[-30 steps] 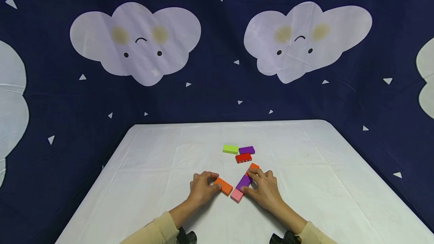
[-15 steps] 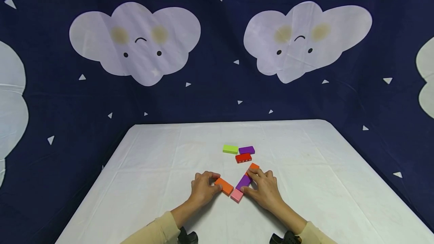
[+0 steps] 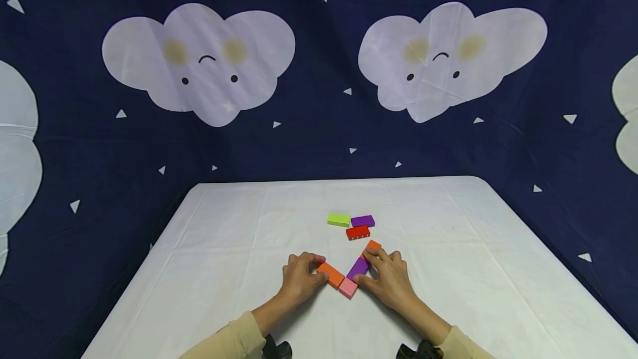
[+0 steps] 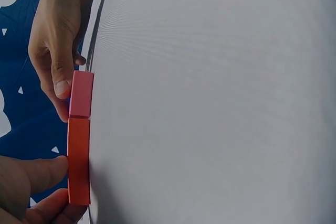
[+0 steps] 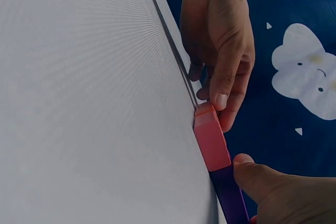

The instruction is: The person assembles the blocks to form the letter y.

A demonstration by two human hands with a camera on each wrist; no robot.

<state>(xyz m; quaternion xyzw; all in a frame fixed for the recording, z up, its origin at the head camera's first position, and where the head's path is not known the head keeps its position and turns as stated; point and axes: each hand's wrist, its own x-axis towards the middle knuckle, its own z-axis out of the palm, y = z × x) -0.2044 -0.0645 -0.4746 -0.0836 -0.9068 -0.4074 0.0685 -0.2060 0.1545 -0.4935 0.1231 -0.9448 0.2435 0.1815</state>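
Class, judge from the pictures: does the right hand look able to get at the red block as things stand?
Probably yes, though the right hand must first release the purple block in its grip; the red block lies farther out, its top bare, with open cloth to its right.

Orange block, in left hand, farther right; now against pink block

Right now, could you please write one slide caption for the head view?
Left hand pinches orange block beside pink block; right hand grips purple block.
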